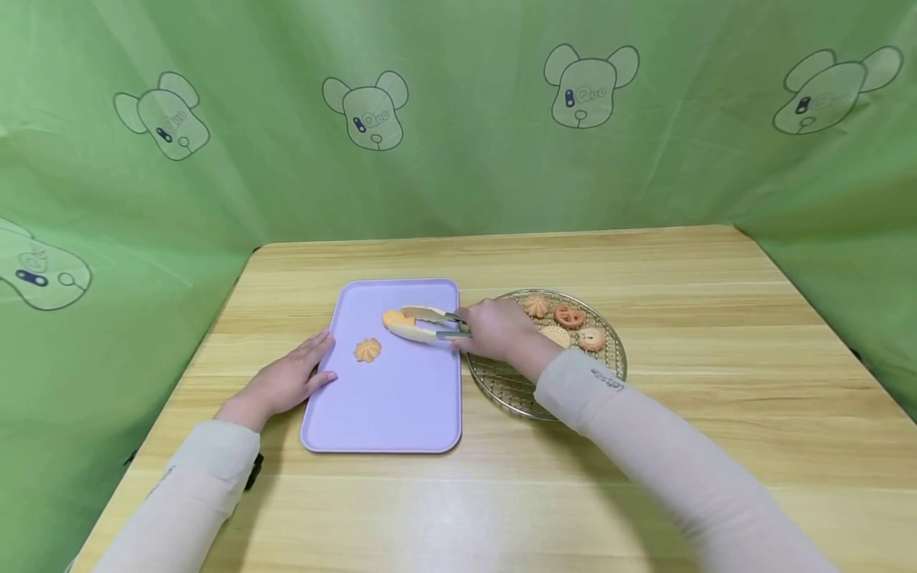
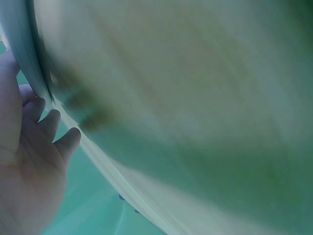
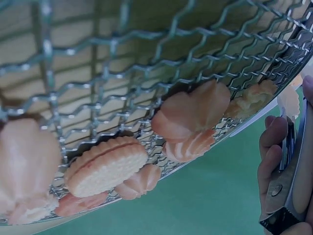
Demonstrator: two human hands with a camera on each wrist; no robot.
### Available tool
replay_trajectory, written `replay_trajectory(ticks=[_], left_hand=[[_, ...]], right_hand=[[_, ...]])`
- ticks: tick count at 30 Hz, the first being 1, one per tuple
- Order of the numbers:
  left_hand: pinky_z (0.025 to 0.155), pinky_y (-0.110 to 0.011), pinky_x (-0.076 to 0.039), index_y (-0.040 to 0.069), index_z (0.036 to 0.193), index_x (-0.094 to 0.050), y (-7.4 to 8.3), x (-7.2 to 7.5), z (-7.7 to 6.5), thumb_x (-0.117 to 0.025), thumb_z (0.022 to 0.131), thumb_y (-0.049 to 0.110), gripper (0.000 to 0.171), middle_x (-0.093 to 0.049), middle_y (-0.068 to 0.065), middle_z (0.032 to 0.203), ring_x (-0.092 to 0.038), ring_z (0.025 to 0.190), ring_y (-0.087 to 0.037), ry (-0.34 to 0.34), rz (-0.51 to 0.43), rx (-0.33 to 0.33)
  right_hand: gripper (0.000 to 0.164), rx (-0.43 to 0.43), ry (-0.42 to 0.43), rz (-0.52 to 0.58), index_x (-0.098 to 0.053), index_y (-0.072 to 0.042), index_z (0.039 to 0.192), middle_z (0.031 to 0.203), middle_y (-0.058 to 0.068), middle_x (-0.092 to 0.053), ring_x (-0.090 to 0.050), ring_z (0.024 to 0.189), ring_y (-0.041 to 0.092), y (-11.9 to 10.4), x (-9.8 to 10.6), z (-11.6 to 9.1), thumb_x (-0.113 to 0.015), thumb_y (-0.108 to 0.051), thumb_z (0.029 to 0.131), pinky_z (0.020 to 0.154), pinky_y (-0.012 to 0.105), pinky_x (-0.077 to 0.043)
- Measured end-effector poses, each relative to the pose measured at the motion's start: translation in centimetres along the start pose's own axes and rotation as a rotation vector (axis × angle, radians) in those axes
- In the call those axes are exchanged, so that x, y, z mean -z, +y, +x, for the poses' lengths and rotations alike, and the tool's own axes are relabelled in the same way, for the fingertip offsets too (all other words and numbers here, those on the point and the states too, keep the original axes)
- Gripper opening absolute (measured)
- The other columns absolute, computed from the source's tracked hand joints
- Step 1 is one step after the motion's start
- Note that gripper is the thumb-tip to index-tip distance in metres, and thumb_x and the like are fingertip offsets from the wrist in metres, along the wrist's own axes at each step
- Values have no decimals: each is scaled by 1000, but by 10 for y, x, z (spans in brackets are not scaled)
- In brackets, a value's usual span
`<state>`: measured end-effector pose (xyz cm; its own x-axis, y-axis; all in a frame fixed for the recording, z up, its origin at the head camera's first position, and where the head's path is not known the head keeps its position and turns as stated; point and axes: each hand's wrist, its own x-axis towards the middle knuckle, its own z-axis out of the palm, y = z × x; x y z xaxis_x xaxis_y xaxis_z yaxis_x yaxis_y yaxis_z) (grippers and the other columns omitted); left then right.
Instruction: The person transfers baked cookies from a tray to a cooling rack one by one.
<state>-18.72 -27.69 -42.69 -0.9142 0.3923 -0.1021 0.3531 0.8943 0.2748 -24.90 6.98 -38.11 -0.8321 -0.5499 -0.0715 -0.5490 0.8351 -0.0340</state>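
Note:
My right hand (image 1: 494, 328) grips metal tongs (image 1: 453, 335) with pale tips, reaching across the round wire rack (image 1: 512, 394) from the right. Between the tong tips, over the upper part of the lilac tray (image 1: 390, 414), is a golden cookie (image 1: 398, 320); whether it touches the tray I cannot tell. Slightly below and left of it lies a flower-shaped cookie (image 1: 368, 350). My left hand (image 1: 286, 378) rests against the tray's left edge, fingers extended. In the right wrist view, the tong handle (image 3: 288, 188) lies in my curled fingers.
Several cookies lie on the rack, among them a pretzel-shaped cookie (image 1: 569, 316), a round cookie (image 1: 591, 338) and a sandwich cookie (image 3: 105, 166). The rack stands just right of the tray on a wooden table (image 1: 716, 358). A green curtain (image 1: 458, 183) surrounds the table's back and sides.

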Motion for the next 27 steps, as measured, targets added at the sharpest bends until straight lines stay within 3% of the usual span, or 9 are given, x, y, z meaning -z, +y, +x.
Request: replay_trajectory(ticks=[8, 15, 23, 27], left_hand=[[112, -49, -21, -3, 149, -25, 2, 1, 0, -49, 100, 33, 65, -18, -18, 155, -18, 141, -36, -7, -5, 4], [112, -50, -21, -2, 149, -24, 0, 1, -1, -49, 100, 34, 66, -18, -18, 155, -18, 140, -36, -7, -5, 6], [112, -50, -21, -2, 149, -25, 0, 1, -1, -49, 100, 33, 65, -18, -19, 155, -18, 140, -36, -8, -9, 4], [112, -50, -21, -3, 148, -25, 0, 1, -1, -49, 100, 33, 65, -18, -19, 155, -19, 140, -37, -5, -8, -3]], right_hand=[[67, -13, 29, 47, -53, -13, 138, 94, 10, -70, -61, 64, 18, 4, 5, -12, -61, -56, 87, 48, 30, -50], [64, 49, 140, 32, -57, -12, 134, 85, 8, -70, -57, 55, 14, 9, 5, -22, -63, -55, 87, 46, 29, -48], [62, 82, 205, 55, -58, -13, 133, 99, 9, -71, -60, 58, 15, 16, -1, -36, -64, -53, 86, 40, 26, -45], [61, 104, 239, 72, -60, -11, 130, 99, 10, -71, -55, 51, 13, 20, -1, -45, -66, -52, 85, 38, 24, -42]])
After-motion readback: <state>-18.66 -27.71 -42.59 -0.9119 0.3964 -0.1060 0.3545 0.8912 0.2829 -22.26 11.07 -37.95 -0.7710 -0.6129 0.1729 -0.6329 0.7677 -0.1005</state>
